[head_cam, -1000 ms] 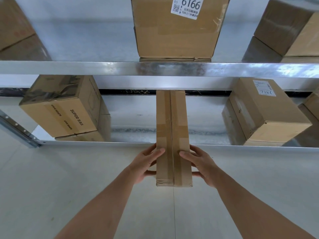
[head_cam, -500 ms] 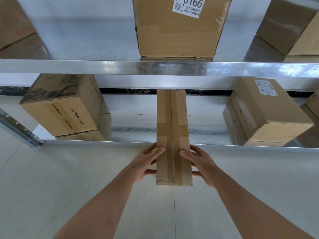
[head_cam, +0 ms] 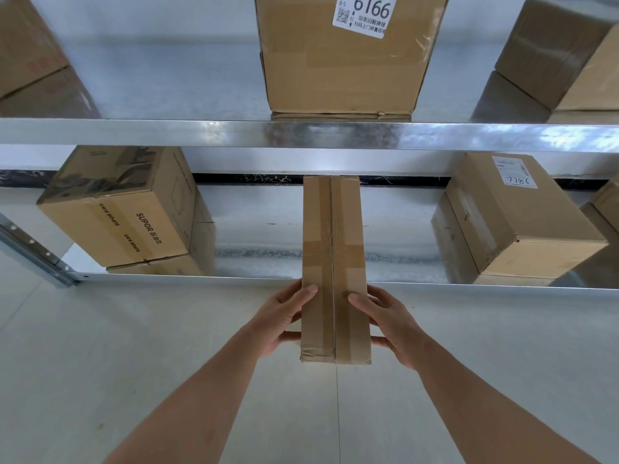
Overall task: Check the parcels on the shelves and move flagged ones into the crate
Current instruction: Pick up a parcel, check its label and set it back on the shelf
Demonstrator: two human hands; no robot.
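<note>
Checking step: left hand (head_cam: 279,321) and right hand (head_cam: 390,324) grip the narrow taped parcel (head_cam: 335,262) at 12 o'clock; next, I judge, find its label.

Two bare forearms come into the view from the bottom edge, one from about 7 o'clock and one from about 5 o'clock. No sleeve covers them up to the edge of the view. The left hand (head_cam: 279,321) and the right hand (head_cam: 390,324) are bare too. The nails I can see are cut short and plain.
</note>
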